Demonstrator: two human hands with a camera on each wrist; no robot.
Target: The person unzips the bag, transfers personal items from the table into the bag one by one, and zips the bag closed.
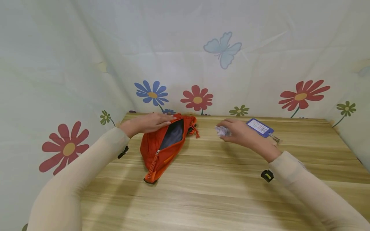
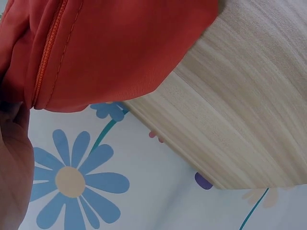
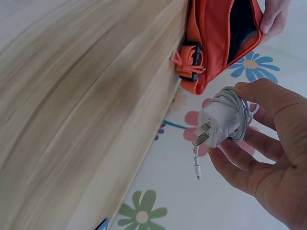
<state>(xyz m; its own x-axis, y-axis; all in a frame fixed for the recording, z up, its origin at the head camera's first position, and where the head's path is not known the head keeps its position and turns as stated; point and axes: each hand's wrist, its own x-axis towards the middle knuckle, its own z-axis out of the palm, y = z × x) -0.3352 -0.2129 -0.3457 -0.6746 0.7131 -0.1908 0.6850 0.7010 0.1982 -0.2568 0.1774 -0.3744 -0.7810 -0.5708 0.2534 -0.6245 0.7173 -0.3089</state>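
On the light wooden counter [image 1: 219,179], an orange fabric pouch [image 1: 162,146] with an open zipper, dark lining visible inside the mouth. Lying slantwise, one end near the flowered cloth backdrop [image 1: 260,64], the other end toward the person. At the far end of the pouch, orange cords and a black buckle [image 3: 191,61].

Left hand [image 1: 150,123] resting flat on the far upper edge of the pouch, fingers straight, pressing the rim of the opening; nothing gripped. In the left wrist view only orange fabric with its zipper seam [image 2: 48,57], the counter edge and a blue printed flower behind.

Right hand [image 1: 241,133] to the right of the pouch, apart from it, just above the counter. Fingers curled round a white plug charger with its white cable wound about it [image 3: 223,122]; two metal prongs pointing outward, a short cable end hanging free below.

Behind the right hand, a blue rectangular tag with a white label [image 1: 259,127] flat on the counter, a small metal clip at its right end.
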